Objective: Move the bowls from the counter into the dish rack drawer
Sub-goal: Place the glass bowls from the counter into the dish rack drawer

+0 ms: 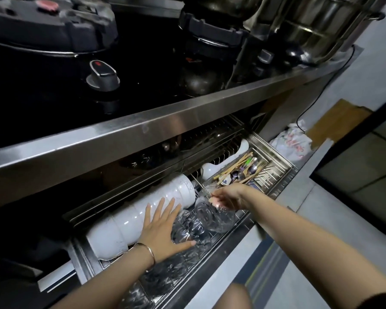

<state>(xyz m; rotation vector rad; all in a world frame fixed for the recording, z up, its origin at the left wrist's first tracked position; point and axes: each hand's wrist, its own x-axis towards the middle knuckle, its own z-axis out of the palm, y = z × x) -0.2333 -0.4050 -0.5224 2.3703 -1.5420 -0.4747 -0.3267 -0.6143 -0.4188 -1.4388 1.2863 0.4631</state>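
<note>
The dish rack drawer [274,188] is pulled out below the steel counter. A long row of white bowls [129,217] lies on edge along its back. In front of it stands a row of clear glass bowls [187,228], also on edge. My left hand [163,228] rests flat with spread fingers across the white bowls and the glass ones, holding nothing. My right hand [227,197] pinches the rim of the rightmost clear glass bowl [212,216], which sits tilted in the rack.
A cutlery basket [243,168] with spoons and chopsticks fills the drawer's right end, with white dishes [212,169] behind it. The counter edge [143,128] overhangs the drawer. Large pots [310,25] and cookers stand on the counter. A plastic bag [292,143] lies on the floor at right.
</note>
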